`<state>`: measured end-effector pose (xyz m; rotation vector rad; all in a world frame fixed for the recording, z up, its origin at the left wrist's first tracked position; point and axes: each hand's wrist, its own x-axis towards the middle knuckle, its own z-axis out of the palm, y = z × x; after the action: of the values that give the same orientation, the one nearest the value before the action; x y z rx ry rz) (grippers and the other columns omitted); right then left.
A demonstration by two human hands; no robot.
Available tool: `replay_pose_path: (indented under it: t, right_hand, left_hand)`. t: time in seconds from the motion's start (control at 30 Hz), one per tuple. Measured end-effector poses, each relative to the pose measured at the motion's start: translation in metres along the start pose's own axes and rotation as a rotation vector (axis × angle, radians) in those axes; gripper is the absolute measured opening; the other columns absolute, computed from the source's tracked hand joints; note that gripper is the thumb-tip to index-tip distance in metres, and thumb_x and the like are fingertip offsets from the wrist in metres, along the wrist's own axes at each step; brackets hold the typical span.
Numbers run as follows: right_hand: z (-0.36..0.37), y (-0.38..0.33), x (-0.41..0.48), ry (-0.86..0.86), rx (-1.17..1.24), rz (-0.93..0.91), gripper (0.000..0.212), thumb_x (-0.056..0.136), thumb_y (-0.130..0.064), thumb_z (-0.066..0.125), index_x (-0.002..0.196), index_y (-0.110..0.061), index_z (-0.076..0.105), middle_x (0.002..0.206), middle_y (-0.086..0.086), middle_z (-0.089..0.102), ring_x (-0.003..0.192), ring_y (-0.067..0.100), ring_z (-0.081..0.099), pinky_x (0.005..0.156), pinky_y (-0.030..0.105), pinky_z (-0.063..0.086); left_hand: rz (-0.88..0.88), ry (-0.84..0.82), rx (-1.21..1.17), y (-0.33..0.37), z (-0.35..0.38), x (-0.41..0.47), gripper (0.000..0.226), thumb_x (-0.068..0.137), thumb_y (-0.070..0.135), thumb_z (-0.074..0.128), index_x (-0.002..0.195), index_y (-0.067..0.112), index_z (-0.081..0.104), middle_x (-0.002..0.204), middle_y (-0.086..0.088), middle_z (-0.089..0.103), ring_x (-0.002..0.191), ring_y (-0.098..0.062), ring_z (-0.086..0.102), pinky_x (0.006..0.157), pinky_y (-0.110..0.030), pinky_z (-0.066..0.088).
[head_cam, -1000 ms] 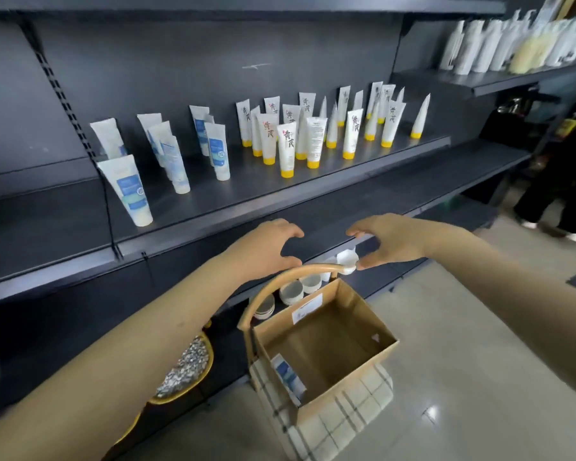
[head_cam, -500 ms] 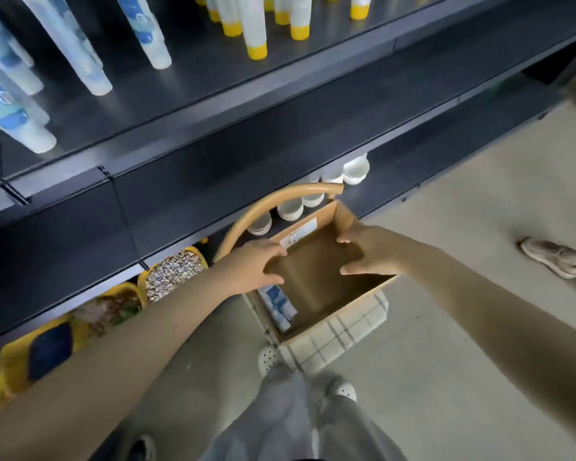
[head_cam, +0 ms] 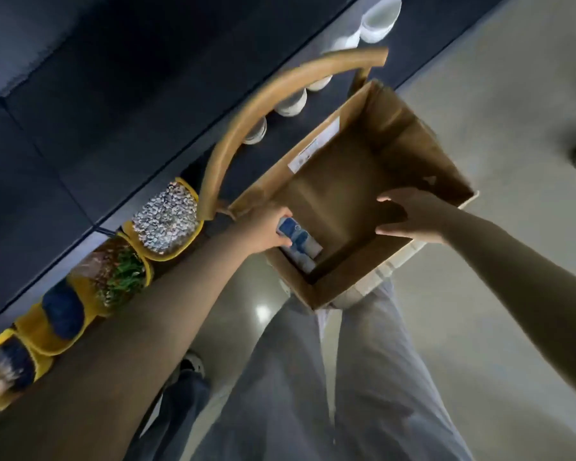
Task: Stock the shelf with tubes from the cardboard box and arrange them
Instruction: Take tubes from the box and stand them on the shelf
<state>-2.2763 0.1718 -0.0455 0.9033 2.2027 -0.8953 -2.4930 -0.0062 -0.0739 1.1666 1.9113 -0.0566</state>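
Observation:
An open cardboard box (head_cam: pixel 343 274) sits on a chair below me. White tubes with blue labels (head_cam: pixel 300 242) lie against its near-left inner wall. My left hand (head_cam: pixel 268 226) reaches into that corner and its fingers curl round the top tube. My right hand (head_cam: pixel 409 216) hovers over the right half of the box with fingers spread, holding nothing. The stocked shelf is out of view.
The chair's curved wooden backrest (head_cam: pixel 246 118) arcs over the box's left side. Dark lower shelves (head_cam: pixel 113 94) hold white jars (head_cam: pixel 291 103) and yellow-rimmed bowls of goods (head_cam: pixel 165 221). My legs in grey trousers (head_cam: pixel 313 377) stand on the pale floor (head_cam: pixel 512 128).
The view has tilted down from the shelf to the box. Both hands dropped from above the chair into the box, and my left hand closed on a tube.

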Motion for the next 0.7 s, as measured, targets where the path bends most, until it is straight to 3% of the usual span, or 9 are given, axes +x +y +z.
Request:
replay_pose_path:
  t: [0.4, 0.7]
  right_hand:
    - [0.045, 0.038, 0.1, -0.079, 0.124, 0.074, 0.078, 0.084, -0.04, 0.068, 0.147, -0.028, 0.025, 0.153, 0.008, 0.029, 0.137, 0.031, 0.032, 0.107, 0.04, 0.034]
    - [0.038, 0.051, 0.102, -0.124, 0.14, 0.095, 0.084, 0.079, -0.044, 0.07, 0.148, -0.029, 0.024, 0.153, 0.009, 0.028, 0.139, 0.034, 0.028, 0.109, 0.043, 0.03]
  left_hand:
    - [-0.288, -0.174, -0.085, -0.028, 0.043, 0.096, 0.088, 0.078, 0.039, 0.072, 0.148, 0.017, 0.023, 0.151, -0.007, 0.032, 0.137, -0.024, 0.033, 0.112, -0.039, 0.029]
    - [-0.432, -0.289, 0.005, -0.022, 0.042, 0.112, 0.091, 0.08, 0.049, 0.067, 0.149, 0.016, 0.018, 0.152, -0.01, 0.03, 0.135, -0.03, 0.036, 0.11, -0.042, 0.033]
